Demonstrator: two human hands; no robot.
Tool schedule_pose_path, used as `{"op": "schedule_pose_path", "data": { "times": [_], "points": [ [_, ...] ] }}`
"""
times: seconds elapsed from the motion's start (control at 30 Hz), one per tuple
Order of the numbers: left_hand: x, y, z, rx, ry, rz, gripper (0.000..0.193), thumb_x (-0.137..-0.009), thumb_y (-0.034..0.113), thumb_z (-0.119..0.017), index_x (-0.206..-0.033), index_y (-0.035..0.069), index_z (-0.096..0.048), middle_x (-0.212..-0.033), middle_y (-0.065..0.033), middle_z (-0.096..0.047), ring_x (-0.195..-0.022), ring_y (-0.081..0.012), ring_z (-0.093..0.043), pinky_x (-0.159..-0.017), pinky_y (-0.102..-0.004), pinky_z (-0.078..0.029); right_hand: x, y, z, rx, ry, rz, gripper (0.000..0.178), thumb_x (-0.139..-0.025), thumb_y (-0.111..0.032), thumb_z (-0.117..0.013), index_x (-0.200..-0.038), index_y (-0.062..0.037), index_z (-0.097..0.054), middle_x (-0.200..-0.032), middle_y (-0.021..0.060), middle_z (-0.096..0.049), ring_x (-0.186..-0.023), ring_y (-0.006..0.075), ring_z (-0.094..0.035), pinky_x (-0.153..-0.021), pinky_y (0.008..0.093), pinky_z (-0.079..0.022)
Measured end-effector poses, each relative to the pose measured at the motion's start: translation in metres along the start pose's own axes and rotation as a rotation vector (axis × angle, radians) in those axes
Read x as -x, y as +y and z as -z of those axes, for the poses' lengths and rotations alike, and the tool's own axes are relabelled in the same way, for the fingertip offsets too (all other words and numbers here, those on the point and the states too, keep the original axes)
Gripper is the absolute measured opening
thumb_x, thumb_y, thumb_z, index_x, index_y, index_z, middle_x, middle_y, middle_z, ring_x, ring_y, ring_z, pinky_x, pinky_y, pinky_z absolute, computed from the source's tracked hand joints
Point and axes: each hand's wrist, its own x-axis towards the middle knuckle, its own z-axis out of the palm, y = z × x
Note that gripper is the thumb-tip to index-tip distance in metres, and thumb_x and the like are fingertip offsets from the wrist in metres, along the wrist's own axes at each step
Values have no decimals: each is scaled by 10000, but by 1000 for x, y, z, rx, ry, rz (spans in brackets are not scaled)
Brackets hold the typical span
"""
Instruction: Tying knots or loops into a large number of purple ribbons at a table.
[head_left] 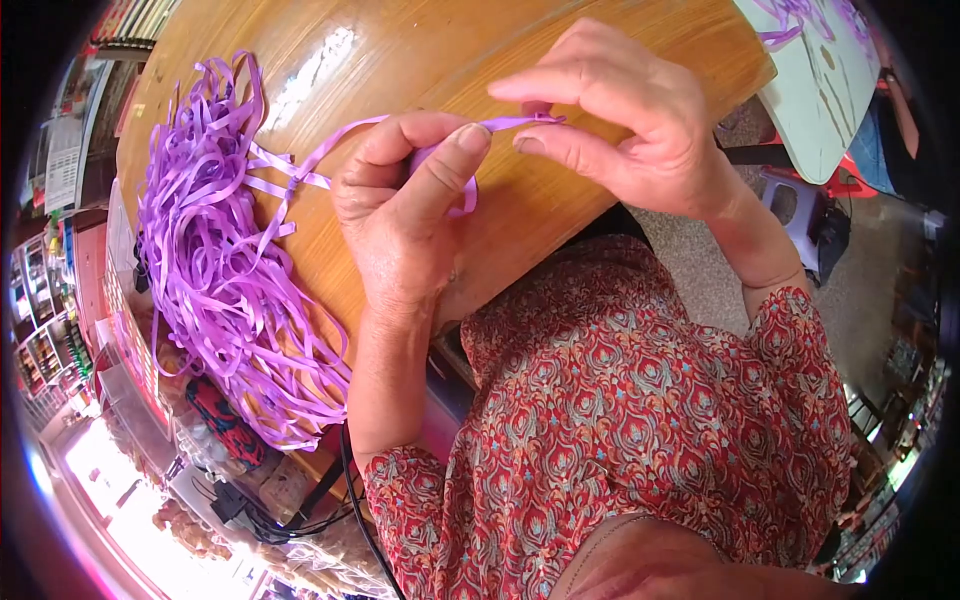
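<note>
A narrow purple ribbon [510, 122] is pinched between the thumb and curled index finger of my left hand [410, 200]. Its short end sticks out to the right, with a small loop or knot at the tip. More of the ribbon hangs below my left fingers, and a strand runs left toward the heap. My right hand [630, 120] is just beside that tip, index finger stretched out and thumb apart from it. Whether a right fingertip touches the knot is hard to tell. On the table's left lies a large tangled heap of purple ribbons [215, 230].
Both hands are above a wooden table [420, 50]. A pale green-white table [825, 90] with more purple ribbon [790, 15] stands at the far right, near a purple stool [795, 215]. Black cables [350, 480] hang by the near left table edge.
</note>
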Motion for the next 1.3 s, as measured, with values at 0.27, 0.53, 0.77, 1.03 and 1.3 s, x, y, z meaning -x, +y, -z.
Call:
{"op": "schedule_pose_path", "data": {
  "times": [0.27,0.53,0.77,1.03,1.3],
  "points": [
    [-1,0,0,39,-6,59,64,-762,-7,-685,-794,13,-633,-623,12,-546,-495,-49,-445,-448,-180,-335,-24,47,-17,123,439,914,165,-725,-82,-659,-865,5,-647,-715,54,-532,-645,186,-513,-554,301,-344],
    [1,-1,3,-67,35,55,61,-756,1,-692,-780,14,-637,-607,25,-522,-499,-40,-436,-453,-176,-319,-19,10,19,332,112,765,65,-738,-86,-639,-739,-26,-613,-655,51,-463,-601,188,-459,-550,309,-337],
    [-1,-5,0,-132,28,91,58,-753,19,-698,-766,8,-642,-587,35,-508,-496,-35,-426,-446,-175,-305,10,11,19,235,-187,231,145,-697,-103,-714,-797,-65,-617,-711,31,-524,-739,220,-540,-670,337,-429],
    [-1,-6,2,-125,45,90,48,-759,16,-686,-766,7,-640,-575,36,-502,-485,-36,-415,-439,-180,-294,-8,18,14,164,121,680,61,-777,-101,-625,-737,-55,-627,-663,66,-481,-618,235,-477,-556,334,-354],
    [-10,-5,14,12,41,94,31,-787,13,-643,-796,-11,-625,-558,36,-476,-438,-29,-328,-411,-202,-217,20,20,21,41,-176,-50,241,-720,-25,-695,-952,11,-641,-748,64,-565,-698,190,-540,-627,279,-424]
  ]
}}
